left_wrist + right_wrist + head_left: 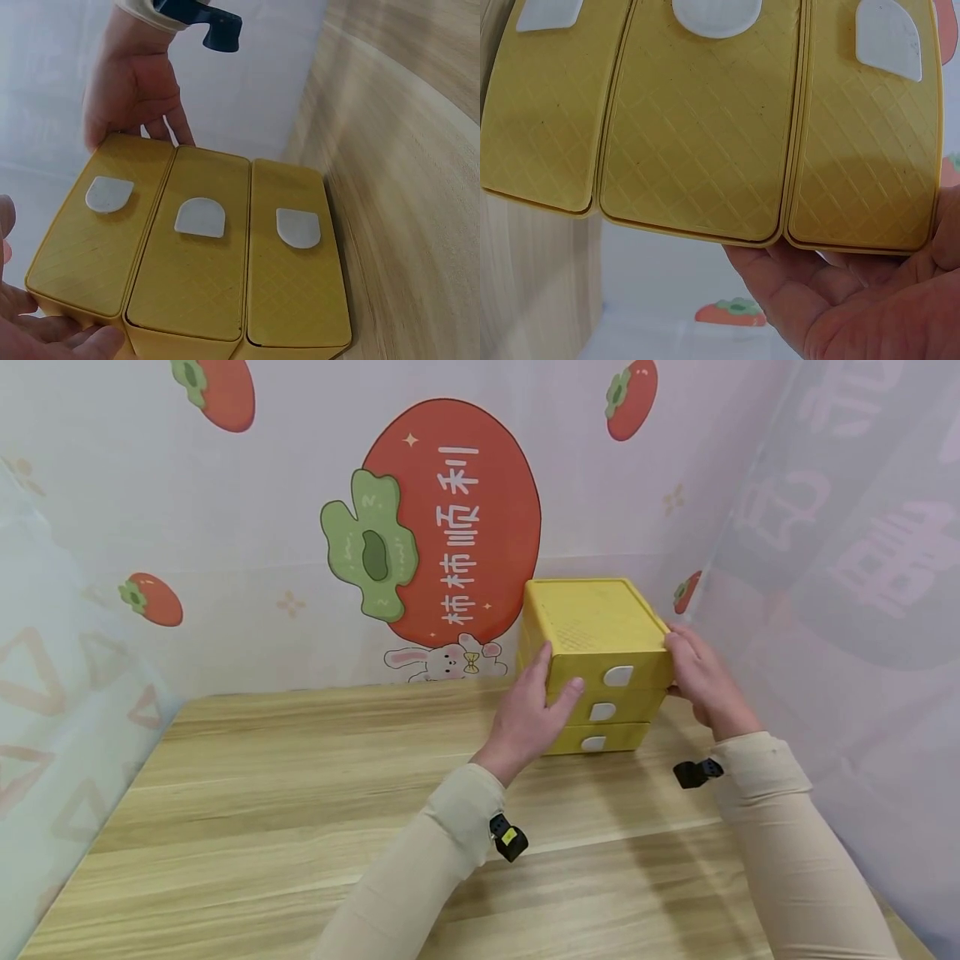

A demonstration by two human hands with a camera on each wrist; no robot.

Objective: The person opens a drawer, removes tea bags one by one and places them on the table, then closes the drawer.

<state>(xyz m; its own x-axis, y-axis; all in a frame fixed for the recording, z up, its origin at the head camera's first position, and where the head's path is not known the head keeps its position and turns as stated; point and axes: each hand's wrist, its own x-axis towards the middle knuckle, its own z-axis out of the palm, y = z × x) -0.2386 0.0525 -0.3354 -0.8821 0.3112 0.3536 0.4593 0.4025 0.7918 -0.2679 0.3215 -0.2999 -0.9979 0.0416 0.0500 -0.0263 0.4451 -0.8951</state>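
A yellow box of three stacked drawers (611, 610), each with a white tab handle (618, 676), stands upright at the back right of the wooden table. All three drawers are closed in the left wrist view. My left hand (528, 718) grips the box's left side near the top, its thumb at the front edge. On the opposite side, my right hand (705, 681) holds the upper right edge, with some fingers hidden behind the box. The right wrist view shows those right-hand fingers (780, 289) against the side of the upper drawers.
The wooden table (300, 810) stretches to the left and front of the box. Behind it hangs a pale backdrop (262, 527) printed with persimmons and a rabbit. Pale curtains (847, 635) close off both sides, the right one near my right arm.
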